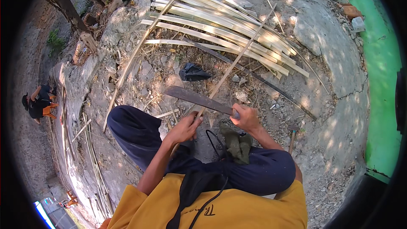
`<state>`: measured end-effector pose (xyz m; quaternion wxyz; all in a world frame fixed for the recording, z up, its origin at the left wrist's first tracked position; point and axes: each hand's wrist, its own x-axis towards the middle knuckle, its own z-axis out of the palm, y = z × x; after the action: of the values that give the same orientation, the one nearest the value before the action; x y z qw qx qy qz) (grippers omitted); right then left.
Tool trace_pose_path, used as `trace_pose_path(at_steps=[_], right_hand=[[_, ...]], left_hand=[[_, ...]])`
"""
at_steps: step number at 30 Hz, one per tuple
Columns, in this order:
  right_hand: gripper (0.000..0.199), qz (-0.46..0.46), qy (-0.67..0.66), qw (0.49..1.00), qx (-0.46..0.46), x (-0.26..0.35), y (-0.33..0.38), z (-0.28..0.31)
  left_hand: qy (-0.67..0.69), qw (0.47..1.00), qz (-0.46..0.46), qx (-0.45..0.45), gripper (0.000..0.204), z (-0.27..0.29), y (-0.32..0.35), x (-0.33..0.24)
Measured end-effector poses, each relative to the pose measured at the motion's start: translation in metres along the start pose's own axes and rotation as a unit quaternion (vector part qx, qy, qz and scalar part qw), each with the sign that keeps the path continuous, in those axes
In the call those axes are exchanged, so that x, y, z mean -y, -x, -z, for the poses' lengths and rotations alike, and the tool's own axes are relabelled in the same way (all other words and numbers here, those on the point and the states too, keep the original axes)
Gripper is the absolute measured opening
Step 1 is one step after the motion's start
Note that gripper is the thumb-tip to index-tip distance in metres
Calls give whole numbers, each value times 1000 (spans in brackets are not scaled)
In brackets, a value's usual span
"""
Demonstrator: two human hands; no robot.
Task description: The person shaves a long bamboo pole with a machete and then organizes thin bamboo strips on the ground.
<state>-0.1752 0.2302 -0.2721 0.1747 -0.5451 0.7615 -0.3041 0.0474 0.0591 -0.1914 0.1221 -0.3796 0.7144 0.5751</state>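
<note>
My left hand (185,127) is closed round the near end of a long, thin bamboo strip (237,57), which slants away to the upper right. In my right hand (248,118) is the handle of a machete (190,97). Its broad dark blade points left and crosses the strip just beyond my left fingers. Whether the edge bites into the strip, I cannot tell. Beyond the blade a crumpled black plastic bag (194,72) lies on the ground. An olive-green cloth (237,144) is between my legs, below my right hand.
Pale split bamboo slats (229,27) lie piled ahead, with a dark flat bar (271,85) on their near side. A long pole (140,46) slants at left. A hammer (293,135) rests by my right knee. At far left a person (38,101) sits on an orange chair; a green wall (381,72) stands right.
</note>
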Motion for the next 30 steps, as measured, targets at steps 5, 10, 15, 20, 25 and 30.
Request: trace_pose_path(at_steps=[5, 10, 15, 20, 25, 30], right_hand=[[34, -49, -25, 998, -6, 5, -3, -13], [34, -57, -17, 998, -13, -1, 2, -12], [32, -29, -27, 999, -33, 2, 8, -8], [30, -18, -25, 999, -33, 7, 8, -10], [31, -39, -35, 998, -37, -6, 19, -27], [34, -66, -55, 996, -38, -4, 16, -28]], left_hand=[[258, 954, 101, 112, 40, -9, 13, 24], [-16, 996, 52, 64, 45, -1, 36, 24], [64, 997, 2, 47, 63, 13, 35, 50], [227, 954, 104, 166, 42, 20, 22, 59], [160, 958, 178, 157, 52, 10, 47, 28], [-48, 987, 136, 66, 44, 14, 48, 60]])
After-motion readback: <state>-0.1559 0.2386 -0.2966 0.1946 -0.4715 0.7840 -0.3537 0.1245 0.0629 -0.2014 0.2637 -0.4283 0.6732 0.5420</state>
